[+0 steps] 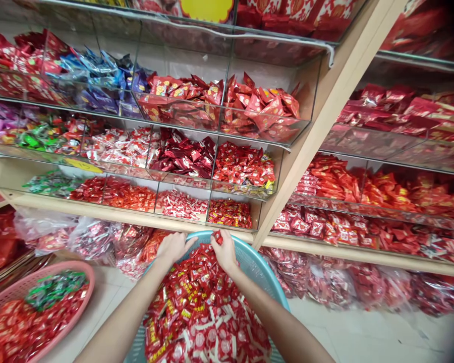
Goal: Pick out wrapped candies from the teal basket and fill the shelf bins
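A turquoise plastic basket (276, 280) holds a heap of red-wrapped candies (196, 287), some with yellow lettering and some with white twisted ends. My left hand (173, 248) is at the basket's far left rim, its thumb spread away from the fingers and nothing visible in it. At the far rim my right hand (226, 252) is closed on a small red-wrapped candy (218, 237), pinched between thumb and fingers. Just beyond the hands is the lowest shelf, where a compartment holds red candies with yellow print (230, 214).
Shelves with clear-fronted compartments (185, 179) of wrapped sweets rise ahead, split by a slanting wooden upright (306, 136). Clear bags of sweets (93, 239) lie beneath the bottom ledge (128, 218). A pink basket (90, 280) with green and red candies stands on the tiled floor (109, 282) at left.
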Tool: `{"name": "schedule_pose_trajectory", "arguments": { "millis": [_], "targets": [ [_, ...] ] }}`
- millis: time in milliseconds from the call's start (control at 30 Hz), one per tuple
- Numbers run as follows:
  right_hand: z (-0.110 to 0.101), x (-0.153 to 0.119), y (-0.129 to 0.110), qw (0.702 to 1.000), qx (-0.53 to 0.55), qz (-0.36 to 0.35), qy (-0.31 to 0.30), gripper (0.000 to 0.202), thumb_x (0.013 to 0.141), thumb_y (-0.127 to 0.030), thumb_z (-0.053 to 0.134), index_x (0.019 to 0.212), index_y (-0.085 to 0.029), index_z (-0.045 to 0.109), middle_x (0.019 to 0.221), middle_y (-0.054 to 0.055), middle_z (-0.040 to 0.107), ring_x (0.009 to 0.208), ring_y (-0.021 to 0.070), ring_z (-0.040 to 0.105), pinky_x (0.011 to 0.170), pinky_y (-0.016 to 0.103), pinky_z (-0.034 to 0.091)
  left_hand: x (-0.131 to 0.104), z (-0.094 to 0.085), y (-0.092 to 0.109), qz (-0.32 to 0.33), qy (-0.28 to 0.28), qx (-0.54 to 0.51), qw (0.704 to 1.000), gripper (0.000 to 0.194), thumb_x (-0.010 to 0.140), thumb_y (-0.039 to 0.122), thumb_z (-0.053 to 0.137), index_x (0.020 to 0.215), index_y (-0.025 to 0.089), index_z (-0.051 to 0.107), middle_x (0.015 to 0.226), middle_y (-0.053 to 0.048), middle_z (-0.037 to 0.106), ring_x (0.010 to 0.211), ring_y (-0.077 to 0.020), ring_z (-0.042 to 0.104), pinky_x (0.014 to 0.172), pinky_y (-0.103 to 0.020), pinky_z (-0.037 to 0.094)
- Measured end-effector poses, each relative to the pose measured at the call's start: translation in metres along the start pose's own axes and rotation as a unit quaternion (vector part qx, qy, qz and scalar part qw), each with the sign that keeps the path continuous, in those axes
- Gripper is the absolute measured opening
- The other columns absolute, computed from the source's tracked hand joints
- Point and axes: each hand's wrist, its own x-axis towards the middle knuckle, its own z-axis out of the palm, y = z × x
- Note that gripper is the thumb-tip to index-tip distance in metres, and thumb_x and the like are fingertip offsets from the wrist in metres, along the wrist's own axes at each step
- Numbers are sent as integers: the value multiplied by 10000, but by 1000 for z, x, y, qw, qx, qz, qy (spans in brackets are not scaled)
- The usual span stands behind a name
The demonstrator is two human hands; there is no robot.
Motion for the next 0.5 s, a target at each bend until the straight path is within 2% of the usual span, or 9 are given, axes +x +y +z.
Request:
{"name": "schedule_pose_trajectory", "arguments": {
  "millis": [67, 133, 200, 300, 367, 433, 500],
  "targets": [
    [-3, 3, -3, 998, 49, 31, 12, 179, 761, -281, 523, 897, -191, 596, 892, 44, 589, 861, 179, 537, 824, 315, 417, 0, 1, 0, 3, 2, 0, 1000, 737, 807, 651, 142, 931, 126, 643, 870, -178, 671, 846, -282, 634, 737, -361, 452],
    [-8, 7, -8, 986, 131, 97, 17, 211, 735, -339, 559, 883, -193, 593, 819, 25, 593, 773, 161, 541, 731, 288, 453, 0, 2, 0, 2, 8, 0, 1000, 735, 808, 649, 145, 950, 123, 637, 873, -179, 668, 847, -293, 631, 725, -367, 452],
    [-15, 11, -12, 956, 230, 183, 19, 273, 701, -393, 593, 894, -199, 584, 771, 5, 591, 678, 135, 532, 606, 248, 464, 0, 4, 0, -7, 10, -1, 1000, 721, 809, 643, 167, 975, 117, 631, 882, -180, 664, 856, -295, 628, 728, -363, 447],
    [-26, 15, -14, 896, 339, 287, 7, 334, 643, -423, 643, 884, -204, 573, 823, 3, 604, 648, 105, 533, 507, 195, 449, 0, 6, 0, -22, 7, -4, 1000, 693, 809, 636, 210, 1008, 114, 621, 907, -184, 657, 881, -293, 619, 749, -359, 437],
    [-31, 14, -13, 872, 369, 323, -8, 336, 618, -407, 665, 871, -203, 578, 861, 7, 612, 665, 97, 542, 491, 173, 447, 0, 6, 0, -31, -1, -11, 999, 658, 812, 624, 235, 1047, 130, 601, 912, -174, 655, 882, -290, 615, 757, -367, 435],
    [-34, 11, -11, 864, 373, 337, -22, 331, 612, -387, 672, 877, -206, 593, 870, 7, 619, 670, 91, 546, 492, 166, 452, 0, 4, 2, -30, 5, -31, 999, 592, 820, 593, 281, 1105, 157, 562, 951, -152, 648, 895, -275, 607, 779, -374, 433],
    [-33, 8, -11, 862, 367, 347, -38, 324, 616, -381, 672, 883, -209, 607, 867, 7, 626, 658, 88, 547, 493, 169, 457, 0, 1, 9, 4, 53, -63, 997, 507, 834, 525, 339, 1153, 178, 523, 1068, -133, 609, 987, -255, 566, 856, -379, 410]
  ]
}}
